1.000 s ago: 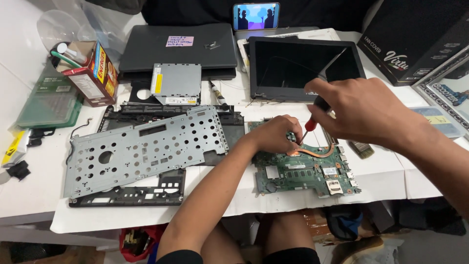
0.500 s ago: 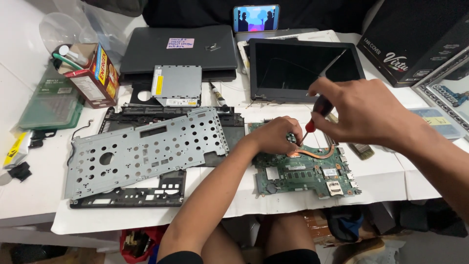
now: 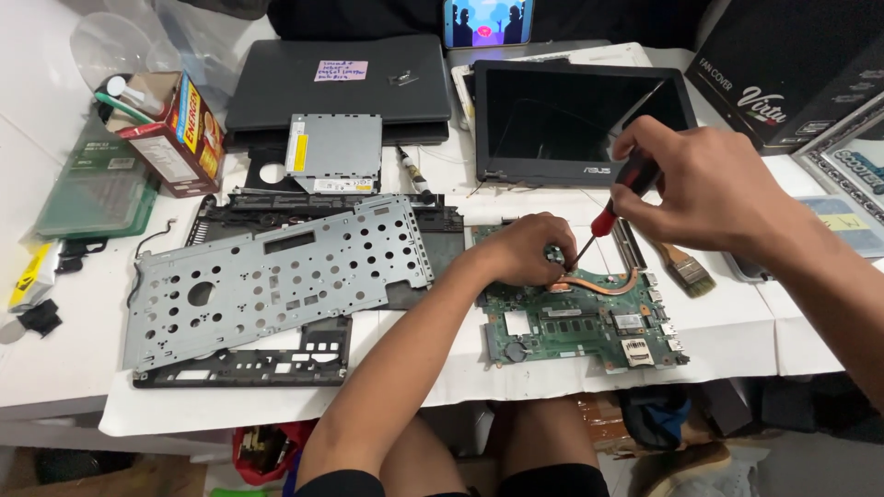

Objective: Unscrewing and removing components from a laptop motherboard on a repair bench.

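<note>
Head view: right hand point(image 3: 709, 189) grips a red-handled screwdriver point(image 3: 612, 214); left hand point(image 3: 520, 248) presses, fingers curled, on the green circuit board point(image 3: 580, 322). Thin and probably fragile, that board seems best held by its edges.

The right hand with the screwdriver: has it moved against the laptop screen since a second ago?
Yes. The right hand has risen slightly, now overlapping the laptop screen lower right corner; screwdriver tip stays on the motherboard.

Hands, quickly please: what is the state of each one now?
Left hand: curled, pressing down on the green circuit board, holding nothing free.
Right hand: closed around a red-handled screwdriver, tip down at the board.
</note>
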